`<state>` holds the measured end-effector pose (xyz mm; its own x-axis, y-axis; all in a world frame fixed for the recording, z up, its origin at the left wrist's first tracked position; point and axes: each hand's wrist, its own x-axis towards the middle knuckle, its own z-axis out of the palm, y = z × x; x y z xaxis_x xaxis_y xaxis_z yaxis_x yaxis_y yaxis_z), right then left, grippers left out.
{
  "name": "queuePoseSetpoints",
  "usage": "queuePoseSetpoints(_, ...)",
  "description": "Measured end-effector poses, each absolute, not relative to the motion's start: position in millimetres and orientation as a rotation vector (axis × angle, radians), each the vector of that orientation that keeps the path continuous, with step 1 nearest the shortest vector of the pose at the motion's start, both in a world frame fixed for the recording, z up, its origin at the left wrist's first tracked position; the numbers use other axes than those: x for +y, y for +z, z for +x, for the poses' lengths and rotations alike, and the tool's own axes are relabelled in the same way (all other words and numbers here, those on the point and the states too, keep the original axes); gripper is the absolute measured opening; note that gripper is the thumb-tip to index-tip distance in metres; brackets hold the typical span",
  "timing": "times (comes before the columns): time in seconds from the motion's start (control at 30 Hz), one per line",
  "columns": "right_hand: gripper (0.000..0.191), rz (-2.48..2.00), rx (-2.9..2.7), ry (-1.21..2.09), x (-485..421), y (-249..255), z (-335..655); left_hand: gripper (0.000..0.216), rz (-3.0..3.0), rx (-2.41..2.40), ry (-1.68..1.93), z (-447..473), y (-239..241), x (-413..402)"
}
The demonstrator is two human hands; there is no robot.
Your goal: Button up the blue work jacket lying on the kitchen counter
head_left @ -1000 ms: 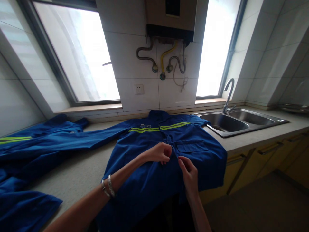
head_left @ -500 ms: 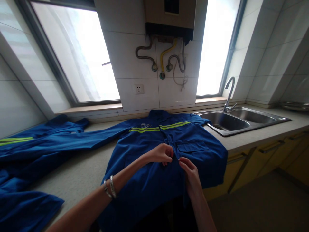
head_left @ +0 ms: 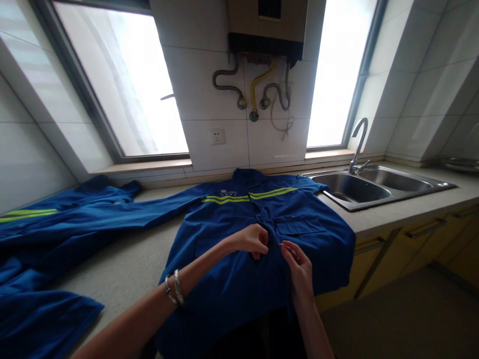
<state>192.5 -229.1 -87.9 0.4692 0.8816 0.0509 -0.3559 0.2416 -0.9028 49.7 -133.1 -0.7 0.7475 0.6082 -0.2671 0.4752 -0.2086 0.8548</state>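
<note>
A blue work jacket with yellow-green reflective stripes lies face up on the counter, its hem hanging over the front edge. My left hand pinches the left side of its front placket at mid-chest. My right hand pinches the right side of the placket, fingertips almost touching the left hand. A chest pocket sits just right of my hands. Bracelets circle my left wrist.
A second blue garment lies spread on the counter at the left. A steel double sink with a tap is at the right. Windows, a wall socket and heater pipes are behind. Yellow cabinets stand below.
Both hands stay on the jacket's placket with only small finger movements; the left hand has shifted slightly down and right. The view has drifted a little.
</note>
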Motion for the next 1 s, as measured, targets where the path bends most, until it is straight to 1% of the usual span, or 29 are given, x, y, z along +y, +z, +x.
queuePoseSetpoints(0.1,0.037,-0.961,-0.576,0.904,-229,-90,195,0.021,1.951,0.763,0.135,49,-3,-135)
queuePoseSetpoints(0.23,0.028,-0.937,-0.631,1.018,-230,-89,196,0.019,1.929,0.726,0.115,46,-4,-130)
queuePoseSetpoints(0.3,0.025,-0.959,-0.733,1.024,-231,-86,197,0.019,1.884,0.702,0.109,44,-4,-126)
queuePoseSetpoints(0.47,0.016,-1.051,-1.097,0.767,-235,-78,202,0.018,1.839,0.690,0.116,43,-5,-121)
queuePoseSetpoints(0.73,0.015,-1.152,-1.365,0.412,-239,-80,200,0.016,1.894,0.662,0.134,43,-11,-118)
queuePoseSetpoints(0.83,0.014,-1.169,-1.358,0.374,-235,-86,199,0.014,1.948,0.658,0.114,43,-10,-120)
queuePoseSetpoints(1.0,0.017,-1.262,-1.213,0.423,-230,-95,194,0.015,1.989,0.636,0.068,45,-7,-126)
